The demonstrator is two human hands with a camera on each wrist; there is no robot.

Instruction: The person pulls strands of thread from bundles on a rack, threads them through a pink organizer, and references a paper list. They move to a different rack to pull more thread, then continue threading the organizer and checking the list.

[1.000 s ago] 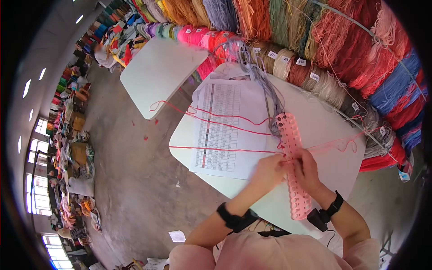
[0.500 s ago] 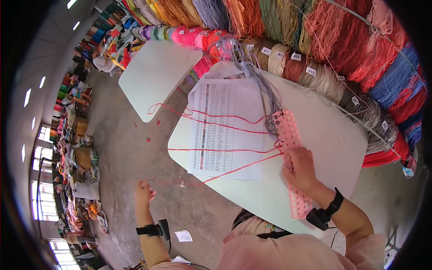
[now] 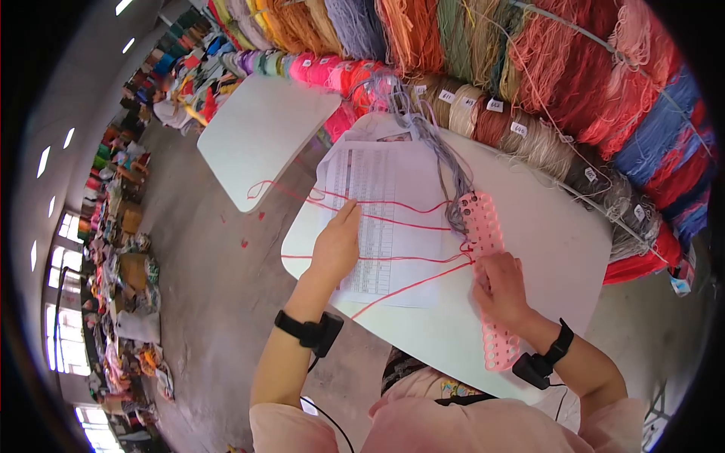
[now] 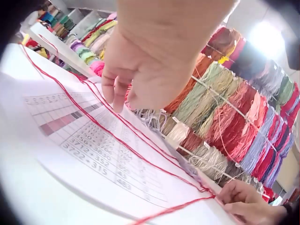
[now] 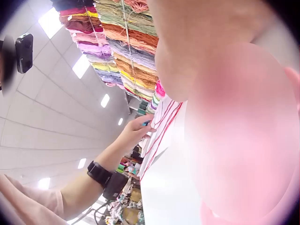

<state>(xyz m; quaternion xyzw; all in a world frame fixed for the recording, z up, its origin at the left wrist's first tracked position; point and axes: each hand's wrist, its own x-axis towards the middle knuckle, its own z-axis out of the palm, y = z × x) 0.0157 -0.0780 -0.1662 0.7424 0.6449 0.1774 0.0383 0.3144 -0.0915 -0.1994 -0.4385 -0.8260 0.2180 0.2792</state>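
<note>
My right hand [image 3: 502, 287] grips a long pink plastic strip with rows of holes [image 3: 483, 219] on the white table. Red threads [image 3: 408, 220] are tied through the strip's left side and stretch leftward; a grey thread bundle [image 3: 455, 170] hangs from its top end. Over a printed chart [image 3: 377, 264], my left hand [image 3: 337, 245] reaches with fingertips right by the upper red threads. The left wrist view shows its fingers loosely bent, nothing visible between them. Close up in the right wrist view, the right hand and strip are blurred.
Racks of coloured thread hanks [image 3: 559, 83] with number tags line the table's far side. A second white table [image 3: 264, 136] stands to the left, a floor gap [image 3: 204, 302] between. Piled goods [image 3: 136, 325] run along the windowed wall.
My left hand left the strip, drew a red thread out to the lower left, then moved up over the chart. That thread now slants to the table's edge. The right hand stays on the strip.
</note>
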